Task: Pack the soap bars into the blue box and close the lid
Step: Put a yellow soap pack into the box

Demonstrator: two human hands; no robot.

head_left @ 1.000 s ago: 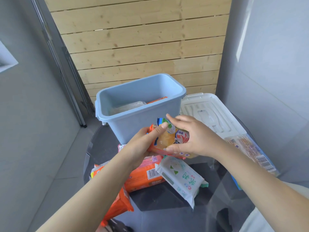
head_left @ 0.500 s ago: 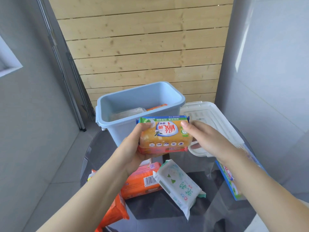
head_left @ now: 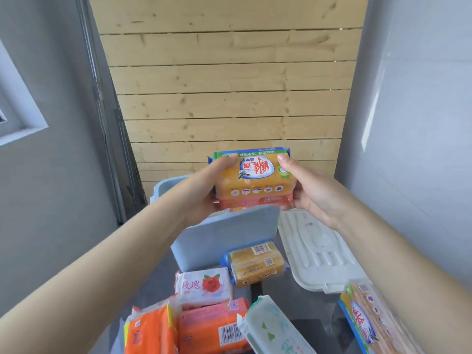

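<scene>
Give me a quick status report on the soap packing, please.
Left hand and right hand both gripping yellow soap pack, held above blue box. White lid off, lying beside box. Several soap packs on table unpacked. Nothing blocking the opening.

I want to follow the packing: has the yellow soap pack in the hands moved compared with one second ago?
Yes. The yellow soap pack went up: earlier it was low in front of the blue box, now both hands hold it above the box rim.

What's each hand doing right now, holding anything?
Left hand: closed on the left end of the yellow soap pack, above the blue box.
Right hand: closed on the pack's right end.
</scene>
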